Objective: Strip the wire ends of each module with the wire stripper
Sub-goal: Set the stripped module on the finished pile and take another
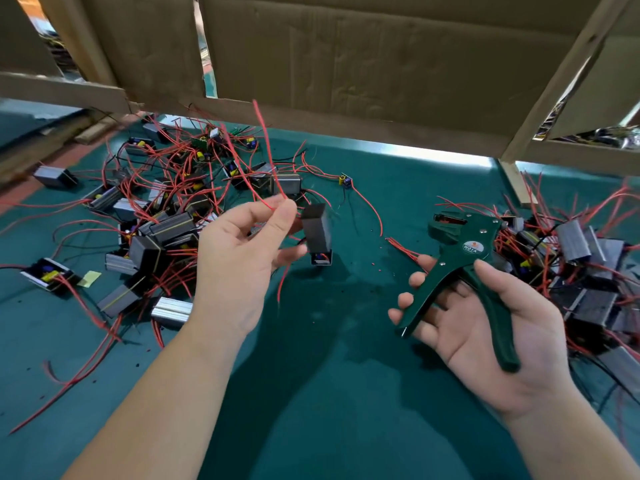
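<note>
Left hand (239, 258): thumb and forefinger pinch the red wire leads (264, 143), which rise above the pinch. The leads' module (317, 233), a dark rectangular housing, hangs just beside the fingertips, clear of the green mat (329, 393).

Right hand (485, 337): palm up, cradling the green wire stripper (462, 261). The thumb lies over one handle and the fingers curl under the other. Handles stand spread; the stripper head points away from the palm.

Loose module heaps lie outboard of each hand: left heap (156, 223), right heap (581, 271).
</note>
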Demonstrator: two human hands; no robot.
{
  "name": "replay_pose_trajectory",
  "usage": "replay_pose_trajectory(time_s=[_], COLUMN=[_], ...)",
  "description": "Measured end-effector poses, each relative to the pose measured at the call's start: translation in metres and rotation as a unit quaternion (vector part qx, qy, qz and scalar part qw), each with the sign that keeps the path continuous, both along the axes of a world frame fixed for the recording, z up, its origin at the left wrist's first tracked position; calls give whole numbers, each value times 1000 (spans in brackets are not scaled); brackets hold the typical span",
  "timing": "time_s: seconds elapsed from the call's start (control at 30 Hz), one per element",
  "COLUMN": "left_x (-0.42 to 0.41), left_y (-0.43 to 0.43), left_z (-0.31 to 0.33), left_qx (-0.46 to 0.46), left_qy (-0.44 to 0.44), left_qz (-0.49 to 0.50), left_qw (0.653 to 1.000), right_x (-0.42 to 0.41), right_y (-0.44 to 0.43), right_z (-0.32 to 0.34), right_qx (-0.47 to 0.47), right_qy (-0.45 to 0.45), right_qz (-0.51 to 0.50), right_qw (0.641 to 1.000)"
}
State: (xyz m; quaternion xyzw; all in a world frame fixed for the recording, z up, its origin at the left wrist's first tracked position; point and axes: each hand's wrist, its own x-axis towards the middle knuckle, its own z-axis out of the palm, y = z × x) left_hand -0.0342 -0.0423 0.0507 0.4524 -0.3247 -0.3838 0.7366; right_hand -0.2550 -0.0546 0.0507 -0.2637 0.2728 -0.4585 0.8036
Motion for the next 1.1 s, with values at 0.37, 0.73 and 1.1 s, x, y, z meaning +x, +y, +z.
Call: replay_pose_trajectory(time_s=[0.37,0.73,1.1], left_x=[-11,9,31], left_y=[1,5,-3], left_z=[-4,-13,-23], left_qx=[16,-3,161], left_qy=[37,-261,-445], left_qz=[-148,-253,189], left_qw=[988,932,861], right_x=[5,4,7], right_y=[3,3,9], right_z=[-3,-3,-4], right_qx=[-10,4,3], right_qy=[-29,-4,39], right_qz=[53,23,118], right_qw=[998,1000,992])
